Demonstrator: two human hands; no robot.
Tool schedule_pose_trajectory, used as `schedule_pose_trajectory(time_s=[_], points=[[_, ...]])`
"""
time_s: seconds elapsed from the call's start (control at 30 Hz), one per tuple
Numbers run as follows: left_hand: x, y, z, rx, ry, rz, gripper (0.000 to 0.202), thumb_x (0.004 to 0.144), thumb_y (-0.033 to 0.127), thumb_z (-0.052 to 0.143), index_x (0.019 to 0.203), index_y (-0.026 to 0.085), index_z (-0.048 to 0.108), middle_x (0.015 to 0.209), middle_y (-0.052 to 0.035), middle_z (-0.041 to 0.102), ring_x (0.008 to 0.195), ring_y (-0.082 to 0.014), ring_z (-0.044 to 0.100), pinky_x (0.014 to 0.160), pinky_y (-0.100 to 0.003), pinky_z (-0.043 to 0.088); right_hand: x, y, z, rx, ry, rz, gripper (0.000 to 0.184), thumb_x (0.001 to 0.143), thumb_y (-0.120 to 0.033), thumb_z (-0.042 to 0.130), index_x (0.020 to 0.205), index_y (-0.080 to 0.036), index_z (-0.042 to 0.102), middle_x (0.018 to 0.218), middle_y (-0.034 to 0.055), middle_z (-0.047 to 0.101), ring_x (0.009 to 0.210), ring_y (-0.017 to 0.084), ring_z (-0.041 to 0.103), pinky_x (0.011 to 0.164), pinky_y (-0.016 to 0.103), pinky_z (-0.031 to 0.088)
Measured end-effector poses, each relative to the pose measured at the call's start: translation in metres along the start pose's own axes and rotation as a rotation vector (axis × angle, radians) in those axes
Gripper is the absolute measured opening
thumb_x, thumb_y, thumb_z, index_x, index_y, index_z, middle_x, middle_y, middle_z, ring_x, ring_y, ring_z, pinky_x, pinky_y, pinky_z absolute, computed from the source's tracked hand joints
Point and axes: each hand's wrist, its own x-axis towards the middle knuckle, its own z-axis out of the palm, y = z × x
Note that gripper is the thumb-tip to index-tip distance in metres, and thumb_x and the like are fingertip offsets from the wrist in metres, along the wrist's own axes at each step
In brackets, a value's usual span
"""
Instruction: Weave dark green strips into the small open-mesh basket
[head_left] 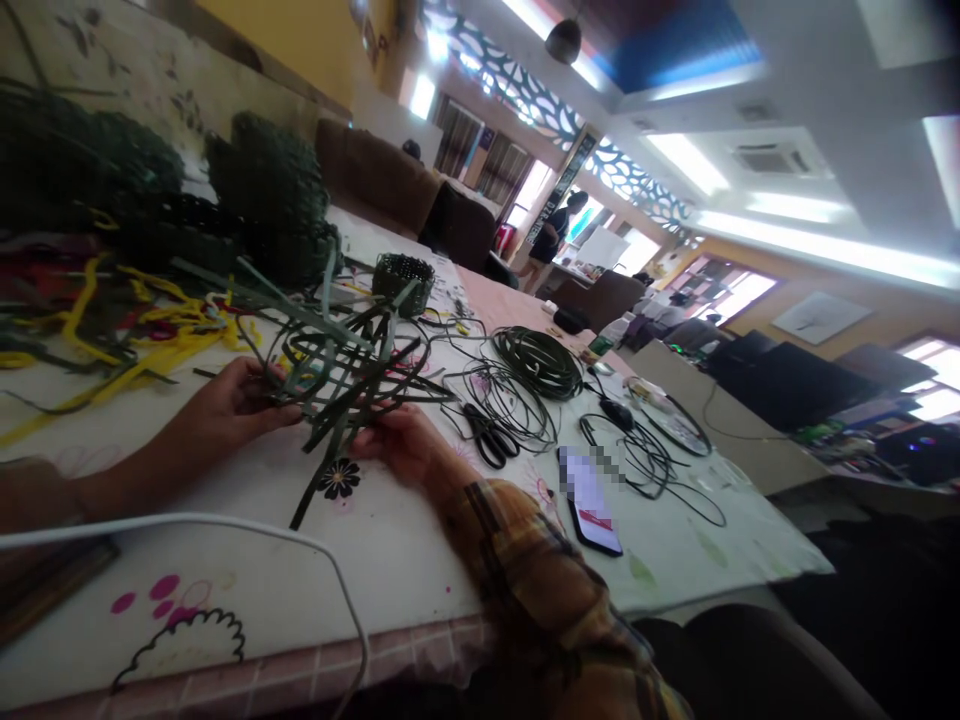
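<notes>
One green strip weave [341, 365] between left hand [236, 398] and right hand [399, 442]

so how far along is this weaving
Early, it seems. Done: a few dark green strips are crossed into a loose flat lattice, no sides up. In hand: the left hand and right hand hold it by its edges over the table. Left: long ends stick out unwoven, unlike the small woven basket behind.
</notes>
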Motion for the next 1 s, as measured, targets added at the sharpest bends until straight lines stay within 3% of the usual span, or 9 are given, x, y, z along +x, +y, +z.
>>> schedule_pose_trajectory(time_s=[0.1,0.23,0.37,0.43,0.53,0.6,0.67,0.87,1.0], points=[[0.001,0.0,-0.003,-0.067,-0.077,0.012,0.061,0.067,0.046,0.086,0.115,0.024,0.057,0.103,-0.0082,0.076,0.092,-0.0249,0.076,0.082,-0.039,0.065,0.002,-0.006,-0.003,0.014,0.046,-0.014,0.022,0.094,-0.007,0.044,0.097,-0.01,0.066,0.061,0.0029,0.069,0.052,0.014,0.066,0.062,0.027,0.062],[0.002,0.003,-0.008,-0.133,-0.166,-0.006,0.052,0.082,0.055,0.072,0.122,0.021,0.065,0.116,-0.0132,0.075,0.097,-0.0273,0.075,0.089,-0.043,0.064,0.007,-0.011,-0.008,0.066,0.108,0.019,0.024,0.093,-0.006,0.042,0.092,-0.011,0.065,0.061,0.001,0.068,0.047,0.011,0.061,0.056,0.023,0.059],[0.005,0.007,-0.009,0.071,-0.18,0.141,0.033,0.081,0.047,0.072,0.103,0.022,0.073,0.087,-0.0053,0.075,0.069,-0.0191,0.071,0.069,-0.032,0.064,0.013,-0.013,-0.011,0.048,0.158,0.035,0.029,0.096,-0.008,0.035,0.08,-0.014,0.059,0.051,-0.0021,0.058,0.039,0.01,0.051,0.052,0.021,0.056],[0.005,0.007,-0.01,0.18,-0.195,0.269,0.024,0.082,0.044,0.07,0.092,0.022,0.075,0.077,-0.002,0.069,0.058,-0.0143,0.063,0.058,-0.026,0.058,0.014,-0.013,-0.011,-0.004,0.132,0.031,0.033,0.1,-0.011,0.031,0.086,-0.013,0.061,0.056,0.0005,0.064,0.041,0.01,0.054,0.057,0.024,0.059],[0.004,0.007,-0.011,0.343,-0.108,0.447,0.025,0.087,0.046,0.066,0.088,0.022,0.075,0.09,-0.0037,0.07,0.071,-0.0153,0.064,0.064,-0.025,0.055,0.011,-0.013,-0.01,-0.109,0.131,0.029,0.03,0.103,-0.018,0.033,0.096,-0.011,0.061,0.072,0.0076,0.074,0.046,0.012,0.061,0.058,0.029,0.061],[0.003,0.007,-0.011,0.441,-0.05,0.538,0.028,0.09,0.047,0.063,0.089,0.022,0.076,0.1,-0.0052,0.069,0.088,-0.0183,0.066,0.076,-0.028,0.054,0.007,-0.015,-0.009,-0.211,0.182,-0.005,0.023,0.103,-0.018,0.039,0.093,-0.012,0.06,0.072,0.0065,0.074,0.046,0.013,0.063,0.054,0.028,0.06],[0.001,0.01,-0.011,0.475,-0.035,0.588,0.03,0.091,0.048,0.061,0.088,0.022,0.076,0.1,-0.0054,0.067,0.092,-0.0188,0.065,0.08,-0.028,0.053,0.001,-0.018,-0.008,-0.305,0.232,-0.039,0.02,0.101,-0.016,0.041,0.09,-0.013,0.058,0.069,0.0034,0.073,0.045,0.012,0.063,0.053,0.025,0.059],[0.001,0.013,-0.006,0.422,-0.003,0.571,0.029,0.091,0.047,0.061,0.092,0.02,0.073,0.099,-0.0062,0.07,0.089,-0.0192,0.066,0.088,-0.032,0.053,-0.015,-0.021,-0.003,-0.642,0.373,-0.119,0.021,0.094,-0.011,0.051,0.074,-0.015,0.057,0.054,-0.0019,0.063,0.039,0.01,0.057,0.041,0.017,0.048],[0.005,0.012,-0.002,0.452,0.068,0.581,0.032,0.09,0.049,0.061,0.094,0.02,0.073,0.099,-0.0063,0.072,0.088,-0.0196,0.067,0.082,-0.031,0.053,-0.017,-0.017,0.006,-0.559,0.349,-0.131,0.018,0.096,-0.012,0.048,0.081,-0.015,0.058,0.064,-0.0013,0.066,0.046,0.01,0.063,0.047,0.02,0.054]])
